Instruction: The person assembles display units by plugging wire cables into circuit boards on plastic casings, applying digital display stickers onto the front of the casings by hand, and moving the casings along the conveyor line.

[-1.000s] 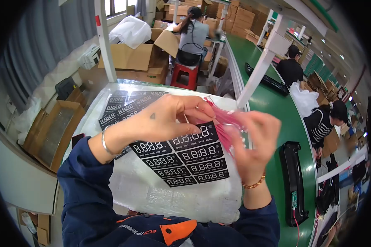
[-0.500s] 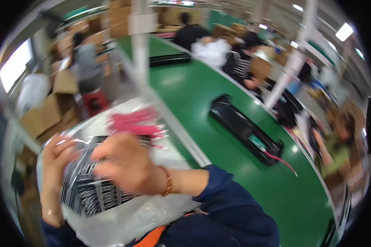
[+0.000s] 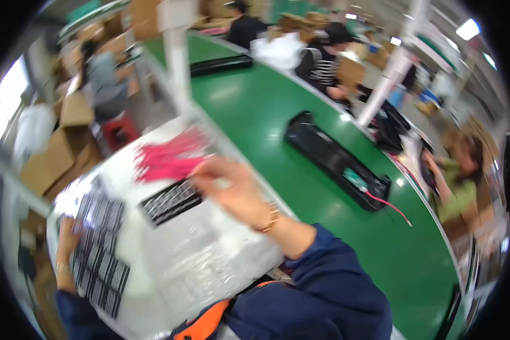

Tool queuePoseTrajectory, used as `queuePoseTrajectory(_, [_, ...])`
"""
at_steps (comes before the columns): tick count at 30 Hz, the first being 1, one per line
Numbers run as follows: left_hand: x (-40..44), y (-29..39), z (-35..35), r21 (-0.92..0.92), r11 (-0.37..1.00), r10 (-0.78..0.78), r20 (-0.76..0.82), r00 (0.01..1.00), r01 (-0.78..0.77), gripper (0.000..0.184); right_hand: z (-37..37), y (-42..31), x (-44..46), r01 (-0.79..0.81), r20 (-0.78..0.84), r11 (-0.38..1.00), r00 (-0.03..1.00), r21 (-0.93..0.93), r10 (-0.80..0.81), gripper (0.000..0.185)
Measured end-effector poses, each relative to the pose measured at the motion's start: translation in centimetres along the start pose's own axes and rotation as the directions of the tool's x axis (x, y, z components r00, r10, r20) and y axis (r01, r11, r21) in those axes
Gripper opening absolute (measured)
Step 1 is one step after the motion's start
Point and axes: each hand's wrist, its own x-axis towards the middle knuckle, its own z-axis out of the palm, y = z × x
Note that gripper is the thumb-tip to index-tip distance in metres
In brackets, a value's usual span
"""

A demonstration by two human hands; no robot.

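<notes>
Black printed sheets (image 3: 100,266) with white digit patterns lie at the left of the plastic-covered white work surface (image 3: 204,249). My left hand (image 3: 68,238) is at their left edge, its fingers blurred. A smaller black strip (image 3: 171,202) with white digits sits near the middle, and my right hand (image 3: 226,184) is at its right end, fingers bent together; whether they grip it is too blurred to tell. Just behind the strip lies a bundle of pink wires (image 3: 167,156), close to my right fingertips.
Beyond a rail runs a green conveyor (image 3: 249,130). On it are a long black housing (image 3: 334,158) with a green board and pink wire, and another black part (image 3: 221,65). A white post (image 3: 177,62) stands behind the work surface. Several people sit around.
The view has swung right. My hands have moved apart, the left to the printed sheets and the right beside the small strip and wires. The large printed sheet is no longer held up between them.
</notes>
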Motion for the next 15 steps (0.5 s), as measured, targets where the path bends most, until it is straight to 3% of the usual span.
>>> queuePoseTrajectory(1, [0.6,2.4,0.6,0.107,0.990,-0.074,-0.156,0.985,0.092,0.037,0.3,0.5,0.3,-0.081,-0.046,0.992,0.995,0.101,0.086,0.007])
queuePoseTrajectory(2, [2.4,9.6,-1.5,-0.045,0.997,-0.073,-0.324,0.943,0.062,0.034,-0.1,0.4,0.7,-0.059,-0.066,0.994,0.996,0.094,0.065,0.008])
queuePoseTrajectory(3, [4.2,16.7,-4.7,-0.399,0.908,-0.244,-0.254,0.936,0.128,0.023,-0.3,0.8,1.0,-0.067,-0.056,0.987,0.996,0.146,0.076,0.009])
queuePoseTrajectory(4, [4.9,20.7,-5.4,-0.622,0.744,-0.424,-0.157,0.892,0.244,0.018,-0.3,1.3,1.4,-0.070,-0.059,0.980,0.995,0.184,0.082,0.010])
queuePoseTrajectory(5, [5.2,23.5,-5.8,-0.792,0.596,-0.341,-0.100,0.935,0.132,0.017,0.1,1.6,1.9,-0.059,-0.062,0.967,0.995,0.247,0.077,0.008])
queuePoseTrajectory(7, [5.3,28.7,-7.2,-0.875,0.473,-0.258,-0.028,0.966,0.101,0.015,0.9,1.8,2.4,-0.054,-0.055,0.950,0.996,0.307,0.075,0.007])
queuePoseTrajectory(10, [5.7,33.7,-8.3,-0.843,0.538,-0.215,-0.113,0.970,0.021,0.012,1.1,1.7,2.3,-0.017,-0.029,0.954,0.999,0.301,0.026,0.008])
queuePoseTrajectory(15, [6.8,35.5,-7.6,-0.837,0.538,-0.084,-0.168,0.982,-0.097,0.009,0.8,2.3,2.0,-0.013,0.000,0.968,1.000,0.249,0.014,0.015])
